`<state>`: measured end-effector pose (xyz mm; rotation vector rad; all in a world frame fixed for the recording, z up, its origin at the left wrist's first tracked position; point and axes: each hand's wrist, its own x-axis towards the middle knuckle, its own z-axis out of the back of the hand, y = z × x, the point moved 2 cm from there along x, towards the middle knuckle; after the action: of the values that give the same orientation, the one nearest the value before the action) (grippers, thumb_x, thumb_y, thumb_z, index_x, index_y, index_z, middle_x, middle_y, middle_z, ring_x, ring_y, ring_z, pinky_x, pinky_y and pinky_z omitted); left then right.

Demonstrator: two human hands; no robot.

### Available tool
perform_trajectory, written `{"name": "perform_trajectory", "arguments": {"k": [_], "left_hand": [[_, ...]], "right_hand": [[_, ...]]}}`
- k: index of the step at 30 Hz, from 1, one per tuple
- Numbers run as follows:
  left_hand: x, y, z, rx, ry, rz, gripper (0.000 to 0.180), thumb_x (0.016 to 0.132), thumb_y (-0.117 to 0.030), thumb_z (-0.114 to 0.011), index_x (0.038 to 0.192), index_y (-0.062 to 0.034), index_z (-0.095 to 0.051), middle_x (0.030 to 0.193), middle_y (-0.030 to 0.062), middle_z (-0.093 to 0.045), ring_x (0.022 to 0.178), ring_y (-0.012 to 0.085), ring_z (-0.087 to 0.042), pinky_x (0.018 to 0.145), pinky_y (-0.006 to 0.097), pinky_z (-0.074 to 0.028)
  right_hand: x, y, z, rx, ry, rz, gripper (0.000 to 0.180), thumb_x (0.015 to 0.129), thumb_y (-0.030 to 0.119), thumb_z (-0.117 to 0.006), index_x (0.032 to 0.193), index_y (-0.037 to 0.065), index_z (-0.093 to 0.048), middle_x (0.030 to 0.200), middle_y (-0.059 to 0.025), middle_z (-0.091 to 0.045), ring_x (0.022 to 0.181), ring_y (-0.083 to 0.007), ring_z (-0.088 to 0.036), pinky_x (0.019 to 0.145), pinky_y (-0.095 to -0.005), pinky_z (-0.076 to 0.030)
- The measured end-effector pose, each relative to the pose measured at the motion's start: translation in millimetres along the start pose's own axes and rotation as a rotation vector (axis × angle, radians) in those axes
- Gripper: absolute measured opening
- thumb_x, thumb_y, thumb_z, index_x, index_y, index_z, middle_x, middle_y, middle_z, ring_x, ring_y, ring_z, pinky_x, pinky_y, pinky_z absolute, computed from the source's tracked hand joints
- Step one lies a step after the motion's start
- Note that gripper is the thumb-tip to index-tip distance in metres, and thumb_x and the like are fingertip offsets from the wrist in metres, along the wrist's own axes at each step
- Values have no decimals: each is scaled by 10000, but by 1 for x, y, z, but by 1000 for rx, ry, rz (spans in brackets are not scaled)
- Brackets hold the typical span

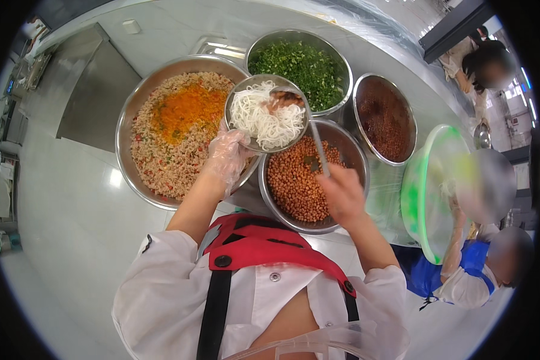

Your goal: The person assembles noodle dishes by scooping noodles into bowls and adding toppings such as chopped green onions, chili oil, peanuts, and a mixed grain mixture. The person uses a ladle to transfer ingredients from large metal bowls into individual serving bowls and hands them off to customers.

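Observation:
My left hand (227, 157), in a clear plastic glove, grips a metal bowl (228, 114) of white noodles (264, 120). Dark reddish sauce (285, 101) lies on the noodles' far right side. My right hand (344, 193), slightly blurred, is closed on the long handle of a metal ladle (320, 150). That handle slants up toward the bowl's right rim; I cannot clearly make out its head. Under the ladle sits a large metal basin (366, 174) of cooked brown beans (297, 186). The noodle bowl hangs above where this basin and the minced-meat basin meet.
On the left stands a wide basin (123, 144) of crumbled mince topped with orange oil. Behind are a basin (345, 66) of chopped greens and a pot (415, 129) of dark red sauce. To the right, a blue-aproned person (474, 255) reaches into a green-rimmed tub (413, 192). Another person (462, 63) stands farther off.

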<state>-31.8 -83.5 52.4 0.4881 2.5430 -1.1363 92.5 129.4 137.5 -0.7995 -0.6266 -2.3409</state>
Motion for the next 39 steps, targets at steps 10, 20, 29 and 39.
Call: {"name": "perform_trajectory", "arguments": {"k": [10, 20, 29, 39], "left_hand": [[8, -2, 0, 43, 61, -75, 724, 717, 16, -442, 1386, -156, -226, 1180, 159, -505, 988, 322, -578, 759, 564, -518], [21, -18, 51, 22, -80, -182, 581, 726, 14, -431, 1298, -69, -374, 1161, 124, -554, 1012, 280, -591, 694, 522, -561], [-7, -56, 74, 24, -210, -303, 668, 649, 61, -383, 1309, -3, -298, 1187, 200, -497, 1002, 361, -578, 735, 539, -563], [3, -62, 82, -62, -195, -227, 767, 637, 55, -406, 1374, -94, -255, 1165, 141, -508, 946, 242, -592, 689, 443, -576]], "right_hand": [[9, -21, -4, -36, 106, 272, 364, 719, 90, -550, 1073, 9, -577, 1128, -227, -520, 819, -285, -557, 730, -346, -453], [59, -145, -34, 614, -430, -889, 248, 940, 186, -437, 950, -33, -553, 713, -102, -644, 717, -158, -623, 776, -303, -453], [48, -244, -204, -36, 109, -780, 197, 884, 154, -492, 942, -18, -568, 844, -212, -621, 730, -336, -624, 674, -417, -491], [70, -227, -185, 420, -105, -1101, 273, 906, 193, -469, 1004, -43, -567, 660, -107, -661, 687, -167, -644, 685, -282, -470]]}}
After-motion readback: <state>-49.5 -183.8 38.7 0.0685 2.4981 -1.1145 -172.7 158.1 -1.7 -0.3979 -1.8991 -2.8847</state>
